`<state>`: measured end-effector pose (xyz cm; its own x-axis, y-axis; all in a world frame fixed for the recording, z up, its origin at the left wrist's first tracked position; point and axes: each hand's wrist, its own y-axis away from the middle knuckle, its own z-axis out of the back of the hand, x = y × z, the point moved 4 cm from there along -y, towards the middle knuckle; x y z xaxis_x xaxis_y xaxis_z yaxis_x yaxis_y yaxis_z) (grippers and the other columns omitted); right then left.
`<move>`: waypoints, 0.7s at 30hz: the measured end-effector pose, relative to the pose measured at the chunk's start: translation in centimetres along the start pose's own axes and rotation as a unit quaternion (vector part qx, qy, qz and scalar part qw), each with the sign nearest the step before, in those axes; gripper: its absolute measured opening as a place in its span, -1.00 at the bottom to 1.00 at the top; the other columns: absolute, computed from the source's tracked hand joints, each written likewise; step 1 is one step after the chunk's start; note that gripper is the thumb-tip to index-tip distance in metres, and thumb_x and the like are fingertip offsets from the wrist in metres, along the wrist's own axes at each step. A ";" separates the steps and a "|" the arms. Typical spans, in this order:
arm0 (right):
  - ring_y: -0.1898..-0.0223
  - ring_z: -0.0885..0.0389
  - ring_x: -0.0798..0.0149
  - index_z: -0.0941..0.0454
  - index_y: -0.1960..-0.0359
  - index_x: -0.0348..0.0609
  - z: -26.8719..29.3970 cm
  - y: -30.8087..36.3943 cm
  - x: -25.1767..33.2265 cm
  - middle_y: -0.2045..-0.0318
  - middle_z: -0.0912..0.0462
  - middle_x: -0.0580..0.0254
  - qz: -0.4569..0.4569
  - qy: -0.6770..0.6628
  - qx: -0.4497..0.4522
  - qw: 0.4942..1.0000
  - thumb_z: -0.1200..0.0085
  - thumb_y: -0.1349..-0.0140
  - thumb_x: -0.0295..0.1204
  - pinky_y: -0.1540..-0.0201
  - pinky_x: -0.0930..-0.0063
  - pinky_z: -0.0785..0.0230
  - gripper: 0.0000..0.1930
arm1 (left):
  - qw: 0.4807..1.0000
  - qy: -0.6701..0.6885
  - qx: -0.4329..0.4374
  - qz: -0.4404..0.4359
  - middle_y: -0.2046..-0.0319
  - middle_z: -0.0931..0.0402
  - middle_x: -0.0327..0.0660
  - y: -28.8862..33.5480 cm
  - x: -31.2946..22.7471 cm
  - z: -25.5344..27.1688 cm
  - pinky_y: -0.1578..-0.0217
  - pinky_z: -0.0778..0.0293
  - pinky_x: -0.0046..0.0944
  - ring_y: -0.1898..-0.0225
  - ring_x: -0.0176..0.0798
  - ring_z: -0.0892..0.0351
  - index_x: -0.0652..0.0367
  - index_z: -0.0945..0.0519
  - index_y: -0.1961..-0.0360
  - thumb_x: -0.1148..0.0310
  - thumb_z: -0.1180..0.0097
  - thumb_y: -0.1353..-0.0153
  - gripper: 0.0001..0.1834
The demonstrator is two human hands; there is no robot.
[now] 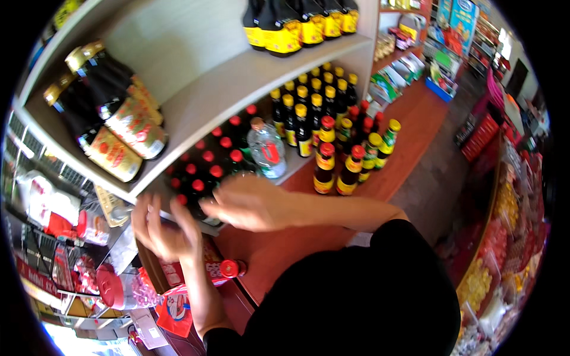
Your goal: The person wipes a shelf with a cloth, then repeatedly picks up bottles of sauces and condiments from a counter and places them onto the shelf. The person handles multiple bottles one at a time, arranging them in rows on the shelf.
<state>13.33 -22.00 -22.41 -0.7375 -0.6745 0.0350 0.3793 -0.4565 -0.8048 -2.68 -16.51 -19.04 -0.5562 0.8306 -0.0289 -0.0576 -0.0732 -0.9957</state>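
The clear bottle [265, 148] stands upright on the lower shelf, and the red-capped bottles [208, 156] are packed in rows to its left, the nearest of them partly hidden behind the hands. The right hand [252, 204] is just in front of the clear bottle, fingers pointing left toward those rows; it is blurred, so I cannot tell whether it grips anything. The left hand [166, 230] is raised farther left and nearer the person, its fingers spread and nothing visible in it. Right of the clear bottle stand the yellow-capped bottles [302, 126], with sauce bottles [350, 172] nearer on the counter [409, 136]. Above it, black bottles [282, 29] line the upper shelf [225, 95]; gold-capped bottles [113, 124] lean in view, up and left.
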 end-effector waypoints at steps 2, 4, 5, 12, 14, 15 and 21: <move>0.26 -0.53 0.22 -0.49 0.04 -0.08 1.6 8.0 1.6 0.35 -0.48 0.30 0.005 0.046 0.099 0.994 0.00 -0.26 -0.35 0.15 0.25 -0.40 -0.74 | 0.992 0.086 0.030 -0.092 0.13 -0.52 -0.04 2.7 -3.0 0.9 0.13 -0.47 0.00 0.12 0.05 -0.52 0.28 -0.57 0.18 0.61 -0.26 -0.02 -0.71; 0.19 -0.57 0.22 -0.50 0.04 -0.03 1.0 15.6 1.8 0.30 -0.54 0.29 -0.080 0.014 0.218 0.973 0.02 -0.28 -0.30 0.14 0.23 -0.41 -0.74 | 0.979 0.145 0.124 -0.068 0.23 -0.55 -0.05 7.2 -3.8 2.3 0.20 -0.48 -0.02 0.23 0.04 -0.55 0.28 -0.58 0.24 0.63 -0.25 -0.01 -0.76; 0.15 -0.58 0.22 -0.51 0.05 -0.02 1.3 19.3 1.4 0.26 -0.57 0.27 -0.166 -0.002 0.277 0.946 0.00 -0.27 -0.29 0.13 0.23 -0.42 -0.75 | 0.968 0.169 0.185 -0.019 0.30 -0.57 -0.06 9.6 -4.2 2.2 0.23 -0.49 -0.04 0.29 0.02 -0.57 0.27 -0.58 0.28 0.63 -0.25 -0.01 -0.79; 0.26 -0.62 0.07 -0.55 0.22 -0.06 8.9 31.5 -0.9 0.38 -0.59 0.20 -0.444 0.057 0.287 0.847 -0.15 -0.15 -0.32 0.22 0.21 -0.48 -0.80 | 0.829 0.125 0.436 0.327 0.50 -0.58 -0.05 25.6 -8.0 3.9 0.36 -0.53 -0.17 0.44 -0.01 -0.61 0.27 -0.60 0.44 0.55 -0.25 -0.05 -0.94; 0.32 -0.62 0.06 -0.54 0.24 -0.07 10.1 32.2 -1.9 0.44 -0.56 0.18 -0.447 0.066 0.279 0.848 -0.17 -0.12 -0.34 0.29 0.19 -0.49 -0.80 | 0.783 0.119 0.501 0.350 0.47 -0.59 -0.03 25.5 -10.0 2.4 0.36 -0.51 -0.16 0.43 0.04 -0.60 0.27 -0.58 0.45 0.53 -0.26 -0.05 -0.92; 0.32 -0.62 0.07 -0.54 0.23 -0.07 10.6 32.5 -2.3 0.44 -0.57 0.18 -0.455 0.065 0.272 0.846 -0.17 -0.13 -0.34 0.29 0.19 -0.49 -0.80 | 0.792 0.132 0.502 0.322 0.46 -0.59 -0.03 24.9 -10.6 0.8 0.36 -0.51 -0.15 0.42 0.04 -0.60 0.27 -0.58 0.45 0.53 -0.25 -0.06 -0.92; 0.31 -0.63 0.07 -0.54 0.20 -0.08 14.8 33.1 -5.5 0.39 -0.60 0.15 -0.435 0.073 0.249 0.862 -0.16 -0.12 -0.34 0.29 0.18 -0.50 -0.78 | 0.816 0.248 0.451 0.264 0.37 -0.61 -0.04 19.0 -16.2 -10.9 0.32 -0.50 -0.16 0.35 0.01 -0.60 0.25 -0.60 0.40 0.56 -0.24 -0.07 -0.94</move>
<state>38.23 -42.06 -40.47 -0.9124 0.1135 0.3932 -0.1880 -0.9696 -0.1564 14.25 -25.36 -38.50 -0.3102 0.6570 -0.6871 -0.6298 -0.6834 -0.3692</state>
